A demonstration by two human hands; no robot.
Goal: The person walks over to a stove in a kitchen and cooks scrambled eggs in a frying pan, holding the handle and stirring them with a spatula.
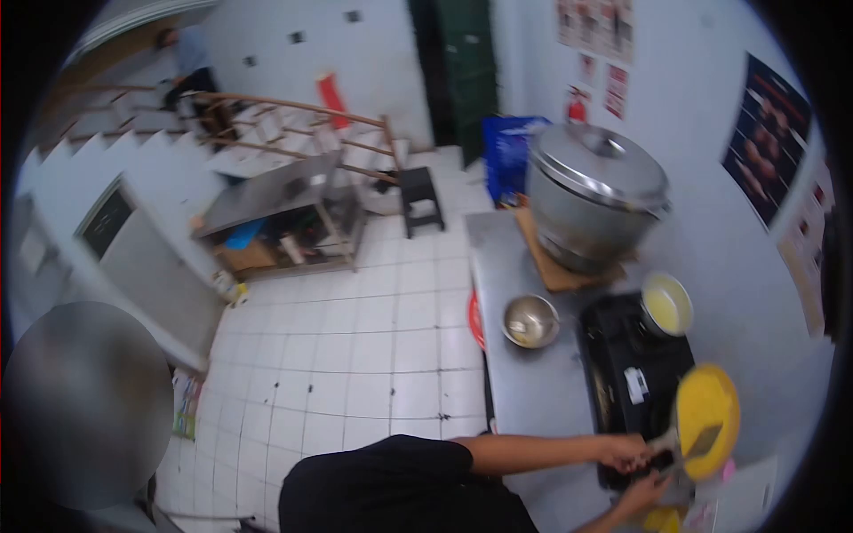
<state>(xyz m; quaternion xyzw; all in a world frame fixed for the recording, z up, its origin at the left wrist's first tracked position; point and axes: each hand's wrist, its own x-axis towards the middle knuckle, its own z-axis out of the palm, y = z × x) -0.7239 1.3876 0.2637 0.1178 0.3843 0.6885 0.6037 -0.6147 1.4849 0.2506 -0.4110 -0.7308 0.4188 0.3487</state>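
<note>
My left hand [625, 452] is closed around the handle of a frying pan [730, 401]. The pan's inside is covered by a flat yellow layer [700, 400], perhaps egg. Just below it, my right hand [645, 494] grips a spatula [704, 441], whose flat grey blade lies over the yellow layer. Under and beside the pan sits a black gas stove [635, 355]. A white bowl [667, 304] with pale yellow contents stands at the stove's far end. To the left of the stove, a steel bowl [530, 322] rests on the metal counter [524, 391].
A large lidded steel pot [595, 200] stands on a board [555, 266] at the counter's far end. Behind it is a blue bag [508, 155]. Across the tiled floor are a black stool [421, 200] and a steel table [275, 195]. Another person [191, 62] is beyond the railing.
</note>
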